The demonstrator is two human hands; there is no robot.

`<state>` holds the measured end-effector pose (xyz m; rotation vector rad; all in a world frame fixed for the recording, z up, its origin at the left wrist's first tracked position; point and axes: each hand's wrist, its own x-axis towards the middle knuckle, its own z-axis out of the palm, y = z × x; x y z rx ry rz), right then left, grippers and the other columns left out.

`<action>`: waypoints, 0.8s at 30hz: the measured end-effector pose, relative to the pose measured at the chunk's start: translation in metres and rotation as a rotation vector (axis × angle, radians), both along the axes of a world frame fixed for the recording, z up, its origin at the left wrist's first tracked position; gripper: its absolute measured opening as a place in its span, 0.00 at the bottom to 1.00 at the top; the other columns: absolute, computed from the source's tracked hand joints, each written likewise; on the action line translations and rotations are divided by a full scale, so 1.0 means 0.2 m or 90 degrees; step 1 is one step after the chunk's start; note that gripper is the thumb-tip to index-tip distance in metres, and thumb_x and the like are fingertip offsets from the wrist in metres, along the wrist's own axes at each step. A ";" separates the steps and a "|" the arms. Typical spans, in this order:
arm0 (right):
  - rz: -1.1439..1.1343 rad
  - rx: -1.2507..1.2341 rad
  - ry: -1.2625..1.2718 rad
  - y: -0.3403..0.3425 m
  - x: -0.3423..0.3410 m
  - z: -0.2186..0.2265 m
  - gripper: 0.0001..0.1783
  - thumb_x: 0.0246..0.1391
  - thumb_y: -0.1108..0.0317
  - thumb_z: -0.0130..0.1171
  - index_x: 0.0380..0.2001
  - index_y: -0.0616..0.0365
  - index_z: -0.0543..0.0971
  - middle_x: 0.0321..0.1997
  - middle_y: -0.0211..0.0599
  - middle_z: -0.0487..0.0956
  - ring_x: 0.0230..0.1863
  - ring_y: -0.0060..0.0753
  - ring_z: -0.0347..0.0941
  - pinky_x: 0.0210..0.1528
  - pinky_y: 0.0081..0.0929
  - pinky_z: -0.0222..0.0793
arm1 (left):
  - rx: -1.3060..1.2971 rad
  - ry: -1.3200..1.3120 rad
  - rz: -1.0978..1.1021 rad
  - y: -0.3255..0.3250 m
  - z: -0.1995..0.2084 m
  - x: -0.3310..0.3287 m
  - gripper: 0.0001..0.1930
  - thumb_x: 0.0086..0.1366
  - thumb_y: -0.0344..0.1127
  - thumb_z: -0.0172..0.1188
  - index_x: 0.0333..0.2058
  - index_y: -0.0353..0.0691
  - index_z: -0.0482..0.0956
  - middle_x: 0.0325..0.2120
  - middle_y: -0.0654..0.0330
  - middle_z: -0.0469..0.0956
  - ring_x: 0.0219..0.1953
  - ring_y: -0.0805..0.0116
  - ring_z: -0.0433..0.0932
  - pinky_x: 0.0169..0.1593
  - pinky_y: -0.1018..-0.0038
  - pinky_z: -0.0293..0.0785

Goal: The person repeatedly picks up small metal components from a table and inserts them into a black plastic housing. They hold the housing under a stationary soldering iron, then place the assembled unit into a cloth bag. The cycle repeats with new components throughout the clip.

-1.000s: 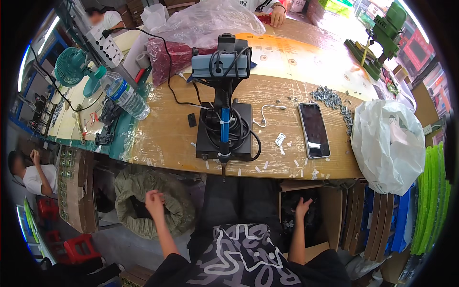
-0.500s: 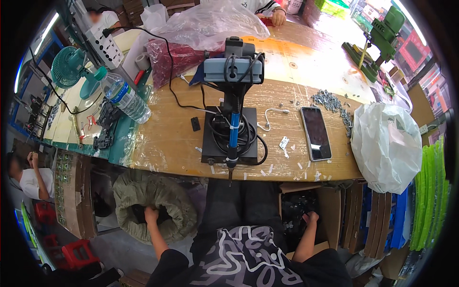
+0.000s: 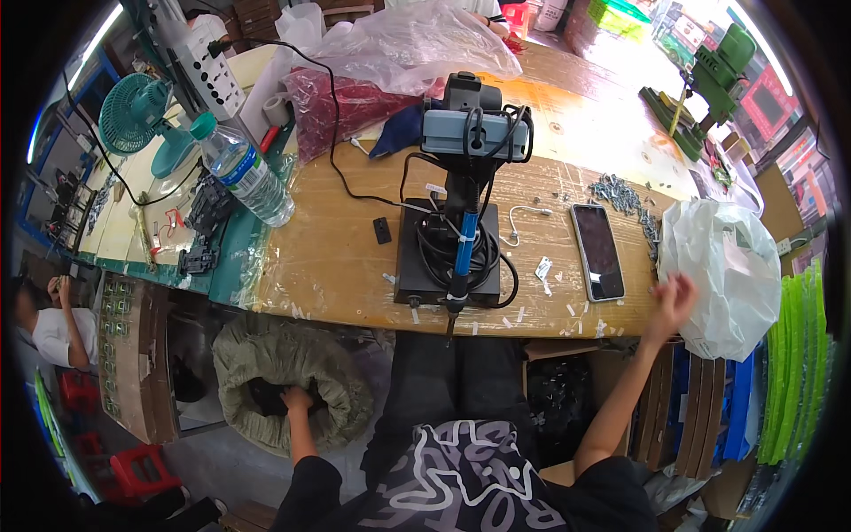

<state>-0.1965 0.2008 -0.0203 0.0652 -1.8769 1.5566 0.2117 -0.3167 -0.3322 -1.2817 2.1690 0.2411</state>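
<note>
My left hand (image 3: 297, 399) reaches into the mouth of an olive-green sack (image 3: 350, 390) below the table's left part. Dark contents (image 3: 264, 395) show inside, and its fingers are hidden there. My right hand (image 3: 674, 306) is raised at the table's front right edge, beside a white plastic bag (image 3: 727, 266). Motion smears its fingers, so whether they hold anything cannot be made out. Under the table at right, a cardboard box (image 3: 612, 377) holds dark, shiny small parts (image 3: 560, 395). Between my hands, a blue-handled tool (image 3: 464, 244) with a thin metal tip points down from a black stand (image 3: 425, 284).
A phone (image 3: 598, 253) lies right of the stand, near a pile of small screws (image 3: 620, 193). White scraps (image 3: 543, 269) and a black piece (image 3: 382, 230) dot the table. A water bottle (image 3: 244, 173) and green fan (image 3: 133, 115) stand left; a green drill press (image 3: 709, 89) stands far right.
My right hand has left the box of dark parts and risen rightward to the white bag. My left hand stays in the sack, shifted slightly. The view has swung a little.
</note>
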 end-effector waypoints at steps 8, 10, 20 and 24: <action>0.142 0.534 -0.059 -0.09 -0.71 -0.04 0.16 0.40 0.80 0.50 0.38 0.61 0.70 0.31 0.39 0.71 0.27 0.33 0.68 0.34 0.24 0.64 | 0.000 0.064 0.016 0.05 0.06 0.04 0.34 0.44 0.46 0.57 0.50 0.35 0.63 0.53 0.48 0.57 0.56 0.48 0.52 0.55 0.52 0.50; 0.140 0.600 -0.025 -0.08 -0.77 -0.08 0.15 0.39 0.80 0.51 0.35 0.61 0.72 0.30 0.41 0.71 0.27 0.36 0.68 0.35 0.27 0.65 | 0.075 0.019 0.016 0.08 0.15 0.04 0.36 0.43 0.47 0.58 0.52 0.38 0.61 0.54 0.48 0.54 0.57 0.47 0.49 0.55 0.52 0.50; 0.059 0.669 -0.070 -0.13 -0.77 -0.11 0.04 0.42 0.77 0.50 0.25 0.63 0.71 0.30 0.46 0.71 0.37 0.47 0.65 0.39 0.37 0.62 | 0.145 -0.117 -0.178 -0.01 0.30 0.03 0.26 0.43 0.43 0.58 0.45 0.52 0.70 0.51 0.56 0.62 0.56 0.49 0.54 0.56 0.54 0.50; 0.033 0.692 -0.040 -0.14 -0.76 -0.09 0.05 0.44 0.75 0.47 0.27 0.61 0.71 0.31 0.46 0.71 0.38 0.47 0.66 0.39 0.37 0.62 | 0.007 -0.059 -0.266 0.00 0.27 0.07 0.19 0.43 0.39 0.57 0.39 0.52 0.75 0.45 0.58 0.68 0.53 0.50 0.58 0.56 0.54 0.51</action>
